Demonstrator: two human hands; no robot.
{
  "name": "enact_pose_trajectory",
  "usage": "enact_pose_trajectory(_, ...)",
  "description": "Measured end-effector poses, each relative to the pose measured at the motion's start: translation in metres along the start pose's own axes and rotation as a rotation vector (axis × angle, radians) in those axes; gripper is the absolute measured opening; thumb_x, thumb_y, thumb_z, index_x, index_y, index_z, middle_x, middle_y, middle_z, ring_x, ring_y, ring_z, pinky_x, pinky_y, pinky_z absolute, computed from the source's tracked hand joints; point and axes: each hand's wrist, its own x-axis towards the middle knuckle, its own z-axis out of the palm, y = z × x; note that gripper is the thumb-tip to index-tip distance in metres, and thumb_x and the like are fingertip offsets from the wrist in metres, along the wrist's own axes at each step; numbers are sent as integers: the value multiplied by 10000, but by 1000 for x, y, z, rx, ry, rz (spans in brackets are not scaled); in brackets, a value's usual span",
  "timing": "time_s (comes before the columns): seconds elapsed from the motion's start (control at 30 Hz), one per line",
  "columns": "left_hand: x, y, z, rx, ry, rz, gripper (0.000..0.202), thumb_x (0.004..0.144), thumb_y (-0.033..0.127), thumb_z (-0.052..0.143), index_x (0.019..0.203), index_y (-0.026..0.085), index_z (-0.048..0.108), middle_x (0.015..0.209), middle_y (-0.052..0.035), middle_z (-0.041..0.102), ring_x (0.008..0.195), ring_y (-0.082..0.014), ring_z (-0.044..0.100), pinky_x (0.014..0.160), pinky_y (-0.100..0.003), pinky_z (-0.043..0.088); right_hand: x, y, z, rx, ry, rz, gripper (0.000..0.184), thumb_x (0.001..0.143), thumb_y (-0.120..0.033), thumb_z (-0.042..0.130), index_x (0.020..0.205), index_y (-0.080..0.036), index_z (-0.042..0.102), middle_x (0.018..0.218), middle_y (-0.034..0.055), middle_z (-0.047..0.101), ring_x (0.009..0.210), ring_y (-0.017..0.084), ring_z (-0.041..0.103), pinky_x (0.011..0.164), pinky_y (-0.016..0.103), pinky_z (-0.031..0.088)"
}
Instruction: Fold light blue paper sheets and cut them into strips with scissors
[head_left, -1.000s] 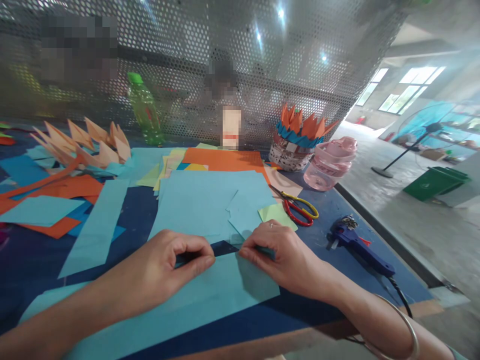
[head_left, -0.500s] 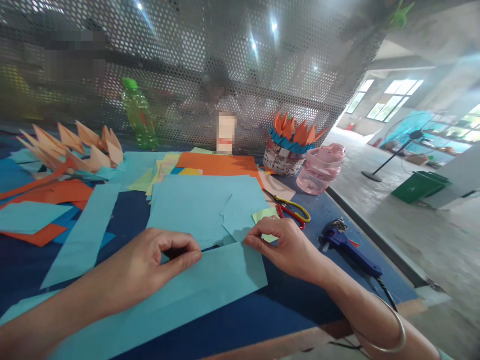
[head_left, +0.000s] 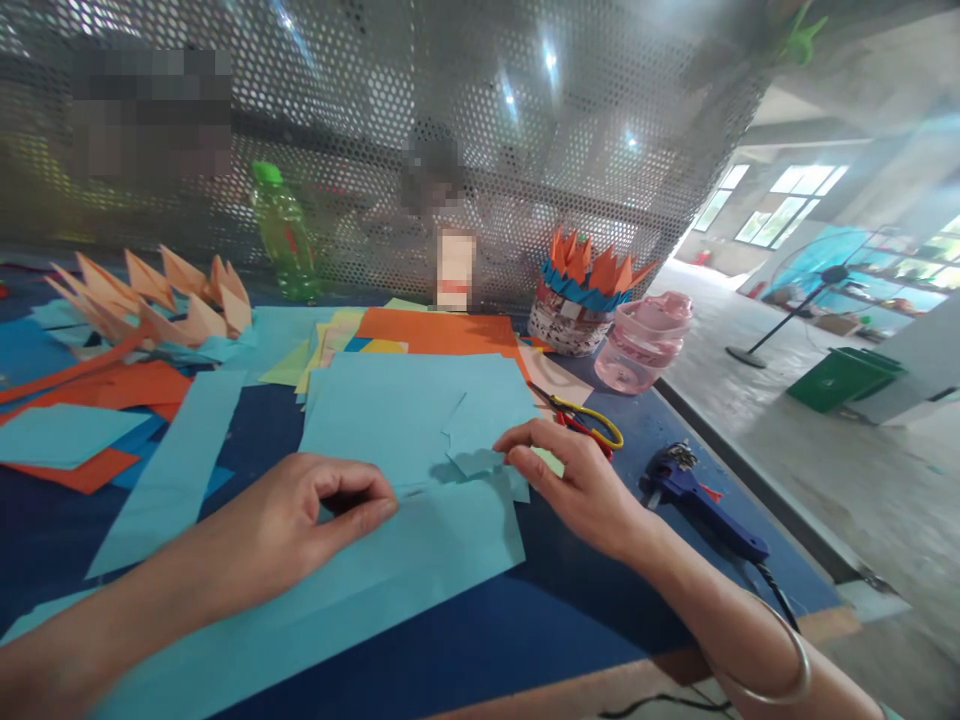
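My left hand (head_left: 300, 520) rests curled on a long light-blue paper sheet (head_left: 390, 570), its thumb and forefinger pinched on the sheet's far edge. My right hand (head_left: 577, 480) hovers just past the sheet's right corner, fingers pinched on a small light-blue paper piece (head_left: 476, 462) lifted a little off the pile. A stack of larger light-blue sheets (head_left: 390, 410) lies right behind both hands on the dark-blue table (head_left: 525, 620).
Scissors (head_left: 592, 428) with red and yellow handles and a blue glue gun (head_left: 705, 505) lie to the right. A pink jar (head_left: 641, 345), a paper-crown basket (head_left: 577, 300), a green bottle (head_left: 281, 235), folded orange shapes (head_left: 150, 295) and loose coloured sheets surround. Perforated metal screen (head_left: 375, 120) behind.
My right hand has left the long sheet's corner, moved up and away, and now lifts a small light-blue piece. The left hand has stayed pinched on the sheet's edge.
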Motion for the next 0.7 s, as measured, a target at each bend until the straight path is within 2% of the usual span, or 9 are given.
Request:
enact_pose_trajectory(0.1, 1, 3, 0, -3, -80, -36, 334, 856, 469, 496, 734, 211, 669, 686, 12, 641, 694, -171, 571, 617, -235, 428, -3, -8, 7, 25, -91, -51, 241, 967, -338, 464, 1032, -181, 635, 946, 39, 668, 897, 150, 588, 821, 293, 426)
enact_pose_trajectory(0.2, 1, 6, 0, -7, -84, -41, 357, 859, 487, 476, 745, 208, 667, 687, 9, 645, 684, -169, 565, 618, -240, 425, -3, -9, 11, 10, -116, -54, 230, 957, -349, 486, 955, -173, 634, 896, 38, 648, 859, 150, 574, 808, 299, 426)
enact_pose_trajectory(0.37, 1, 7, -1, 12, -88, -42, 355, 857, 474, 471, 731, 204, 663, 680, 6, 642, 678, -172, 561, 608, -245, 421, -2, -6, 13, -11, -75, -65, 221, 931, -309, 533, 777, -163, 594, 774, 17, 579, 767, 133, 538, 732, 270, 423)
enact_pose_trajectory(0.53, -1, 7, -2, 3, -69, -46, 323, 840, 448, 491, 706, 201, 651, 673, 5, 637, 672, -174, 561, 610, -252, 419, 0, 2, 10, -20, -60, -85, 225, 936, -259, 524, 751, -158, 601, 743, 16, 577, 740, 128, 533, 699, 262, 414)
enact_pose_trajectory(0.63, -1, 8, -2, -23, -42, -67, 316, 844, 437, 490, 712, 202, 653, 674, 4, 637, 671, -176, 569, 611, -256, 417, 2, 7, 5, -60, 5, -53, 249, 939, -273, 514, 731, -162, 594, 729, 20, 582, 710, 134, 533, 676, 271, 417)
enact_pose_trajectory(0.7, -1, 9, -2, -30, -43, -67, 310, 842, 426, 494, 705, 199, 654, 670, 4, 635, 661, -174, 565, 597, -254, 409, 2, 5, 3, -73, 53, -39, 244, 960, -284, 467, 809, -166, 619, 799, 38, 609, 764, 147, 558, 714, 285, 431)
